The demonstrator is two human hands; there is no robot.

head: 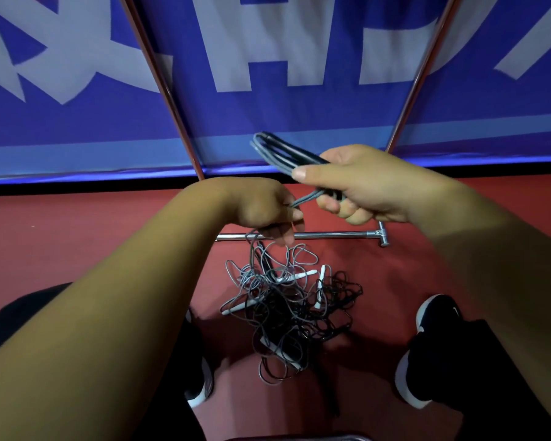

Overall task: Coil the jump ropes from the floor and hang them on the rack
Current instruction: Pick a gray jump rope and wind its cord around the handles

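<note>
My right hand (357, 186) grips a bundle of folded grey rope loops (277, 151) that sticks up and to the left past my thumb. Just left of it, my left hand (264, 208) pinches the same grey rope where it leaves the bundle. From there the strand drops to a tangled pile of grey and black jump ropes (287, 307) with white handles on the red floor between my feet. The rack's chrome base bar (331, 234) lies on the floor behind the pile. Its two slanted uprights (159, 78) (417, 78) rise in front of a blue banner.
A blue banner with large white letters (268, 43) stands along the floor's far edge. My dark shoes (433, 316) (201, 377) flank the rope pile. A dark edge of something shows at the bottom of the view (299, 438).
</note>
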